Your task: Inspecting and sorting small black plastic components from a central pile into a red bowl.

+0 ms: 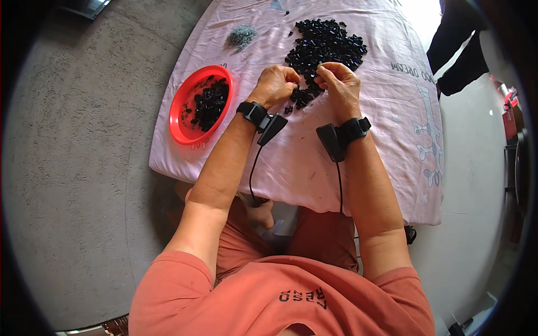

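Curling left hand [272,87] and right hand [343,89] nearly closed at near edge of black pile [330,47] — any hold indiscernible — with dropping possible from loose pinch.

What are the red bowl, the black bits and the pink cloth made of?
Red bowl: probably smooth plastic, one even colour with a shiny rim. Black bits: glossy, glinting; maybe plastic, though I can't be sure. Pink cloth: likely soft matte fabric, because it wrinkles.

At two o'clock are another person's dark-trousered legs [462,70]. A dark object [84,7] sits at ten, grey floor [84,168] at nine.
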`<state>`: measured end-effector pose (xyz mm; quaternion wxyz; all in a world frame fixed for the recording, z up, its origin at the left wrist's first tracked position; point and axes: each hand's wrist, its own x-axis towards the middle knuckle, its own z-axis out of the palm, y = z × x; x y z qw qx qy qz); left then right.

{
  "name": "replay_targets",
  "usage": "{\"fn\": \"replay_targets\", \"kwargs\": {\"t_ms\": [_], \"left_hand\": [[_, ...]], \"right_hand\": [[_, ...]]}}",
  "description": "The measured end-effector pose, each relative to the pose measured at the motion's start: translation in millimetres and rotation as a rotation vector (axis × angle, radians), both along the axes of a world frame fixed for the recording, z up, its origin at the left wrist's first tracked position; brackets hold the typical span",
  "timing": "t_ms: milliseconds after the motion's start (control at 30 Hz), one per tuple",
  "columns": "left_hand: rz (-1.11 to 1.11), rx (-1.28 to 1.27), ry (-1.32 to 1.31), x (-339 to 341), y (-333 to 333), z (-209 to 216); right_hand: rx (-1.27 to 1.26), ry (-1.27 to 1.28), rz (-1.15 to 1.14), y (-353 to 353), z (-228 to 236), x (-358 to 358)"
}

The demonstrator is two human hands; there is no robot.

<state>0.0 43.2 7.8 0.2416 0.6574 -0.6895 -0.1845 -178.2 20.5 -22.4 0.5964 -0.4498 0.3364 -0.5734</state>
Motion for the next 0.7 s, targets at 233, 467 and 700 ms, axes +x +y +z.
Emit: {"fn": "replay_targets", "kwargs": {"t_ms": [233, 467, 700], "left_hand": [[-0.014, -0.11, -0.027, -1, 9, -1], [0.012, -0.16, 0.486, -4, 24, 18], [0.073, -0.16, 0.768, -19, 29, 34]], "right_hand": [[-0.033, 0.03, 0.058, -1, -2, 1], [-0.09, 0.053, 0.19, 2, -2, 5], [-0.118, 0.098, 0.305, 3, -4, 7]]}}
